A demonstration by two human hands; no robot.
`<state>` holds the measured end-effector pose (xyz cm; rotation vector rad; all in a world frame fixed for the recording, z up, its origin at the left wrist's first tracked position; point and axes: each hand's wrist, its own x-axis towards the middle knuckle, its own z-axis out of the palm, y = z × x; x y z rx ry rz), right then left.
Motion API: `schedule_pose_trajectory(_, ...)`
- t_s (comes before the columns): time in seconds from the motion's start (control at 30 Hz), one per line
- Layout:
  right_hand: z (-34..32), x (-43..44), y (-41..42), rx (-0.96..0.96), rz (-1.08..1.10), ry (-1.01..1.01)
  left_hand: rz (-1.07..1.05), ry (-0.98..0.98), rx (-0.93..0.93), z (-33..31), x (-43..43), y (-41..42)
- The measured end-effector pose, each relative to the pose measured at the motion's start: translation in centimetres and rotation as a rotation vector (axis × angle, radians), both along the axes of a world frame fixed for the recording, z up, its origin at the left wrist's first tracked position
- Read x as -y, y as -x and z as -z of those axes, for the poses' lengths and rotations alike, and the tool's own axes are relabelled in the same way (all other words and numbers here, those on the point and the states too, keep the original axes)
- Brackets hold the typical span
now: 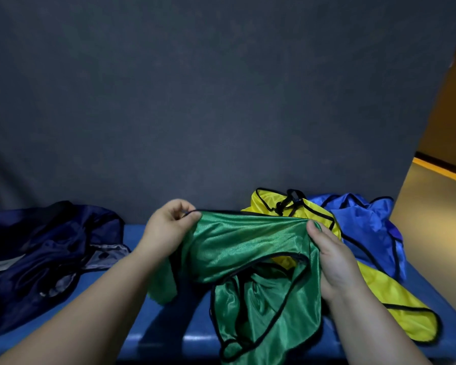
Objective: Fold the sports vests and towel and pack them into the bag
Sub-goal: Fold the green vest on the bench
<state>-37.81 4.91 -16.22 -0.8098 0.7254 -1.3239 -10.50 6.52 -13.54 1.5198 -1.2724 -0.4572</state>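
Green sports vest (248, 241) at centre frame, above the blue bench (169, 327), trimmed edge pinched by the left grip (166, 227), other end clasped by the right grip (332, 262). Best pulled taut, armholes matched, then laid flat. Yellow vest (395, 296), blue vest (366, 227) at right; navy bag (45, 259) at left.

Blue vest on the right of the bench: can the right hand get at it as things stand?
Probably yes, once freed: the right hand now grips the green vest. The blue vest lies mostly uncovered just beyond it, with only the flat yellow vest between.
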Motion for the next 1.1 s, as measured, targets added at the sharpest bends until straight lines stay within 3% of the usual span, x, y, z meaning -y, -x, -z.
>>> schedule_pose_trajectory(0.13,0.1,0.0,-0.1,-0.105,0.035,-0.007,-0.129,-0.071,0.33,0.1,0.8,0.0)
schedule_pose_trajectory(0.2,0.3,0.1,-0.2,-0.158,0.076,-0.011,-0.112,-0.079,0.393,1.3,0.2,0.8)
schedule_pose_trajectory(0.43,0.9,0.2,-0.8,-0.178,-0.038,0.088,0.311,-0.037,0.072,4.5,-2.7,7.1)
schedule_pose_trajectory(0.63,0.8,-0.4,-1.6,-0.183,-0.142,0.184,0.319,-0.073,0.01,3.7,-2.5,8.8)
schedule_pose_trajectory(0.77,0.9,-0.6,-1.7,-0.219,-0.133,0.197,0.289,0.007,0.008,3.7,-2.4,8.7)
schedule_pose_trajectory(0.87,1.0,-0.5,-1.0,-0.495,-0.025,0.299,0.321,0.003,-0.098,3.3,-2.5,8.2)
schedule_pose_trajectory(0.97,0.9,-0.2,-0.4,-0.85,0.181,0.416,0.359,-0.018,-0.072,2.8,-2.6,7.7)
schedule_pose_trajectory(1.03,0.8,-0.3,-0.3,-0.81,0.196,0.43,0.386,-0.011,-0.061,2.7,-2.5,7.6)
schedule_pose_trajectory(1.1,0.6,-0.6,-0.6,-0.596,0.062,0.342,0.407,0.005,-0.067,2.8,-2.4,7.6)
